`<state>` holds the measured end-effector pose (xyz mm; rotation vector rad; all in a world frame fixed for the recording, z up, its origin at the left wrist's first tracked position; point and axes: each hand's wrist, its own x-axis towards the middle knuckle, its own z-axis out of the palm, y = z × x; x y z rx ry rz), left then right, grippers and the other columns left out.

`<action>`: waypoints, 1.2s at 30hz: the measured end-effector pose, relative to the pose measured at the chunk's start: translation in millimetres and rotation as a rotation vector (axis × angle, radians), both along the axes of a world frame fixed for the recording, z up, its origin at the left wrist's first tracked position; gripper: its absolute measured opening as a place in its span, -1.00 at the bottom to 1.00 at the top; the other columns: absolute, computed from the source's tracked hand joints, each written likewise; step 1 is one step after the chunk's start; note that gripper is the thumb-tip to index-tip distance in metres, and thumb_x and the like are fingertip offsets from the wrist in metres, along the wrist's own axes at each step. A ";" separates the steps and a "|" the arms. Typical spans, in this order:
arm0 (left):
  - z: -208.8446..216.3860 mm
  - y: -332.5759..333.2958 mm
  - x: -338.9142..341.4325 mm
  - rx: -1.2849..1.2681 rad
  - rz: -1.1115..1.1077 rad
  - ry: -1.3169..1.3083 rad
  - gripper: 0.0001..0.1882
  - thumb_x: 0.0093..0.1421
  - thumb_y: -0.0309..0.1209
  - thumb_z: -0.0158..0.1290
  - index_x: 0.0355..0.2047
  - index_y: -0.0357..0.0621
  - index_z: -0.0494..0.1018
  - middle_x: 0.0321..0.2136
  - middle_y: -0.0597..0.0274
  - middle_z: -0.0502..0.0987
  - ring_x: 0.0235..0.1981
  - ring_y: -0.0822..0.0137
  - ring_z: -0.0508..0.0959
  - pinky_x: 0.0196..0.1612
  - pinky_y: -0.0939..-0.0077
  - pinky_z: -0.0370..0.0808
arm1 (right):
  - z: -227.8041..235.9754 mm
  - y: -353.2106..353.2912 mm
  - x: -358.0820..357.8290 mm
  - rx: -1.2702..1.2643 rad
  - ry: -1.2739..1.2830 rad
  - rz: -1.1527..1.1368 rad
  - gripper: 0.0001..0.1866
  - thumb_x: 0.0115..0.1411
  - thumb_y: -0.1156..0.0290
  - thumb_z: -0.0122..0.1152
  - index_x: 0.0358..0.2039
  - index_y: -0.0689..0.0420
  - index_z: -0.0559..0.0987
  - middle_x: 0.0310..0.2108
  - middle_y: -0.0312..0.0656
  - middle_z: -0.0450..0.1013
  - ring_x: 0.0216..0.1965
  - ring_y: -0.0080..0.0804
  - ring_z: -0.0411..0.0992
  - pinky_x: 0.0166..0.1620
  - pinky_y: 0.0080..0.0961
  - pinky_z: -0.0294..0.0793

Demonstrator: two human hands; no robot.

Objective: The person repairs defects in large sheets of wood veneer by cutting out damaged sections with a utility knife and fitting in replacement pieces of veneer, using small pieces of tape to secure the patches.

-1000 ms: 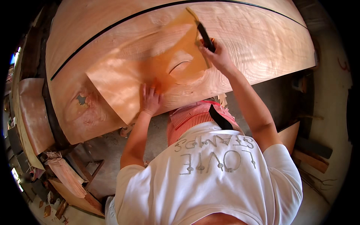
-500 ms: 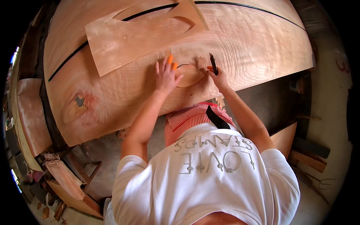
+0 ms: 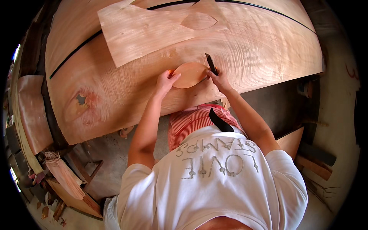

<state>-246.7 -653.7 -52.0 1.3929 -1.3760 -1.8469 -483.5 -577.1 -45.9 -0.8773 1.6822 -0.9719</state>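
Note:
A thin oval piece of wood veneer (image 3: 189, 75) is stretched between my two hands, over a large veneer sheet (image 3: 260, 50). My left hand (image 3: 164, 83) pinches its left end, with orange finger coverings partly showing. At the right end, my right hand (image 3: 221, 81) grips the oval's edge and also holds a dark, flat blade-like knife (image 3: 210, 62), its slanted tip pointing away from me. Whether the oval touches the sheet all along is hard to tell. Beyond my hands lies a loose veneer piece (image 3: 149, 36) with a pointed, leaf-shaped outline (image 3: 199, 21) in it.
A black strip (image 3: 78, 49) curves across the far part of the large sheet. On its left is a ragged hole (image 3: 81, 99) with reddish marks around it. Wood scraps (image 3: 59, 211) litter the floor at lower left; boards (image 3: 314, 166) lie at right.
My left hand, spread beside the oval before, has closed on its left end. My right hand now grips the other end. The loose veneer piece appears farther right and away.

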 end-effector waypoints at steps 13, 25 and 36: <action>-8.3 20.3 17.9 0.262 0.162 0.013 -0.79 0.06 -0.34 0.11 -0.38 -0.22 0.44 -0.51 0.32 0.48 -0.59 0.57 0.43 -0.58 0.75 0.38 | -7.7 6.1 1.1 0.088 0.018 -0.023 -0.76 0.06 0.25 0.19 -0.40 0.17 0.51 -0.73 -0.49 0.21 -0.74 -0.76 0.10 -0.71 -0.74 0.01; -7.1 26.2 26.7 0.148 0.247 -0.065 -0.82 0.06 -0.40 0.10 -0.38 -0.25 0.45 -0.58 0.36 0.47 -0.65 0.61 0.39 -0.60 0.78 0.34 | -15.4 6.4 -1.0 0.135 0.033 -0.065 -0.74 0.05 0.23 0.20 -0.41 0.18 0.51 -0.64 -0.46 0.29 -0.62 -0.73 0.17 -0.59 -0.72 0.12; -3.5 35.9 31.0 0.334 0.158 0.124 -0.80 0.07 -0.40 0.09 -0.32 -0.25 0.44 -0.50 0.34 0.48 -0.58 0.60 0.42 -0.53 0.76 0.41 | -22.0 9.0 -3.0 0.188 0.125 0.209 -0.60 -0.09 0.17 0.33 -0.41 0.25 0.50 -0.52 -0.28 0.43 -0.45 -0.59 0.34 -0.35 -0.62 0.34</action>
